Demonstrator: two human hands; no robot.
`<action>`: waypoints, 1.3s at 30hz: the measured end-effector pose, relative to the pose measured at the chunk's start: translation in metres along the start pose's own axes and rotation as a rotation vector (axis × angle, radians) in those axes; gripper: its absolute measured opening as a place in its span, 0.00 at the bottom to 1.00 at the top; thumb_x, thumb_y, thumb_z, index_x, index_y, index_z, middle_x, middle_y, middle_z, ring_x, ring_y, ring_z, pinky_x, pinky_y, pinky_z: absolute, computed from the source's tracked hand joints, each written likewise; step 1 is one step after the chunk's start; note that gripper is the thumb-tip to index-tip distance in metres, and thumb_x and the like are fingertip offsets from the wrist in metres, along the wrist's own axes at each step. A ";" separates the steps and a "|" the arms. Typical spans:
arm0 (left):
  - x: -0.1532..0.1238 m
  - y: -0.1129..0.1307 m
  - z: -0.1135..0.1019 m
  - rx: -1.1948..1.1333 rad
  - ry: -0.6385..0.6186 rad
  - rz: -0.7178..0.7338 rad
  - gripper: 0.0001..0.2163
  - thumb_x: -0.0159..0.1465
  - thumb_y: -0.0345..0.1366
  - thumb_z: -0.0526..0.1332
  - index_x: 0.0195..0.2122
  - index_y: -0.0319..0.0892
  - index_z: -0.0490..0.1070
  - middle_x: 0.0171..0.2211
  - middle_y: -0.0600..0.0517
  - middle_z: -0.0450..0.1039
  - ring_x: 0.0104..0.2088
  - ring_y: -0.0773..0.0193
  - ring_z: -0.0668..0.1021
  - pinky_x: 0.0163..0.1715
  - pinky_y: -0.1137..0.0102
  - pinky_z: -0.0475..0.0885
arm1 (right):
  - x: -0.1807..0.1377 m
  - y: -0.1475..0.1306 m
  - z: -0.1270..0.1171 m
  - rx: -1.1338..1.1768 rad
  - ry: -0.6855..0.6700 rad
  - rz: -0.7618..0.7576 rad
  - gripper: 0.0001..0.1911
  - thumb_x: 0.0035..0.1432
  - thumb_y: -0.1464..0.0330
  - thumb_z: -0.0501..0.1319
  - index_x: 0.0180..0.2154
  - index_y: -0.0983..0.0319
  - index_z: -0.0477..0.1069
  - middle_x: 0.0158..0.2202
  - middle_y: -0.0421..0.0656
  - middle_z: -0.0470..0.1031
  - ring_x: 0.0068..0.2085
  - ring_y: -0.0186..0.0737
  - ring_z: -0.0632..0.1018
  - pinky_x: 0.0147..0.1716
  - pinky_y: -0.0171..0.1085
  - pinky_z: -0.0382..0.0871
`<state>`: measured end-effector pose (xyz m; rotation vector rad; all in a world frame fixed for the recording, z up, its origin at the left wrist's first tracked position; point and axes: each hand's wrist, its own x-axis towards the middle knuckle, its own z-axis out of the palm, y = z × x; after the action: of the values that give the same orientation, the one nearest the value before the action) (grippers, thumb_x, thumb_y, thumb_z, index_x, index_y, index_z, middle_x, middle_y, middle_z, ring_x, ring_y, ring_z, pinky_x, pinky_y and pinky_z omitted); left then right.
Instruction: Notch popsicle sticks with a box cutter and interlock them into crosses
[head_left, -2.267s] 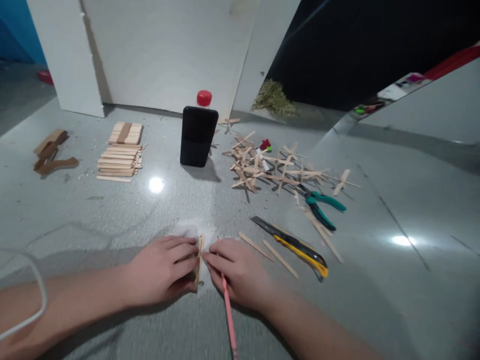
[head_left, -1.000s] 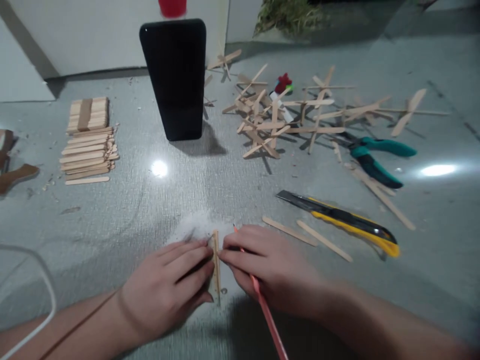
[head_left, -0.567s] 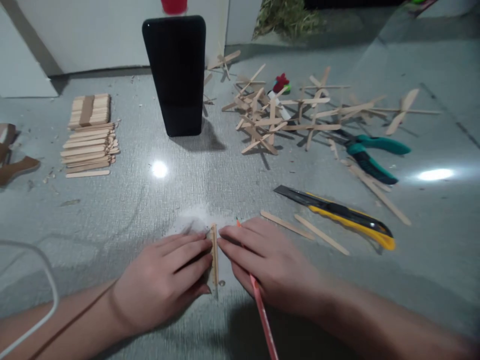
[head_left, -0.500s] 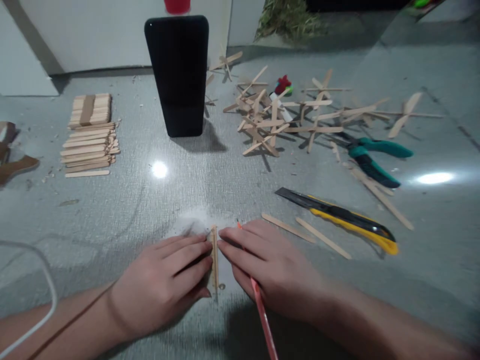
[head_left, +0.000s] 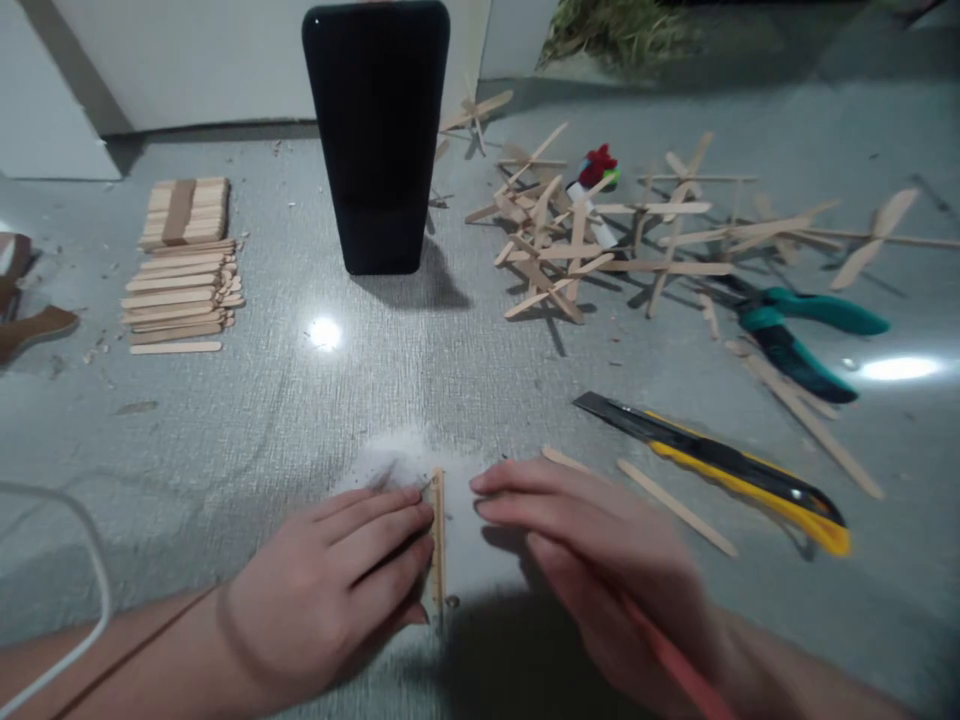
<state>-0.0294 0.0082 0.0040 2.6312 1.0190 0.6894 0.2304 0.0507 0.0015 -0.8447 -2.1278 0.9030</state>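
My left hand (head_left: 334, 590) lies on the grey floor, its fingers pressed against the side of a small bundle of wooden craft sticks (head_left: 438, 540) standing on edge. A small round bit (head_left: 452, 601) lies at the bundle's near end. My right hand (head_left: 600, 565) hovers just right of the bundle, a small gap away, fingers stretched towards it. An orange pencil (head_left: 675, 672) runs back under its palm; the tip is hidden. A whitish scuffed patch (head_left: 390, 468) marks the floor just beyond the bundle.
A black phone (head_left: 375, 130) stands upright ahead. Stacked sticks (head_left: 184, 285) lie far left, a heap of crossed stick pieces (head_left: 585, 230) far right. Teal pliers (head_left: 802, 330), a yellow utility knife (head_left: 720, 470) and loose sticks (head_left: 675, 505) lie right. A white cable (head_left: 67, 600) curls at left.
My right hand has drawn away from the stick bundle to the right, and the pencil tip no longer shows. My left hand stays pressed on the bundle. The camera moved closer.
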 end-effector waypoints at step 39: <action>0.001 -0.004 0.002 -0.026 0.018 0.022 0.13 0.78 0.38 0.58 0.50 0.35 0.78 0.51 0.43 0.85 0.52 0.55 0.86 0.57 0.62 0.84 | -0.001 0.000 0.020 0.212 0.041 0.117 0.15 0.62 0.81 0.62 0.31 0.57 0.62 0.30 0.35 0.74 0.26 0.28 0.75 0.25 0.28 0.66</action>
<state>-0.0302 0.0117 0.0009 2.6221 0.9805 0.7275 0.2157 0.0431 -0.0095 -0.8769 -1.9229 1.1395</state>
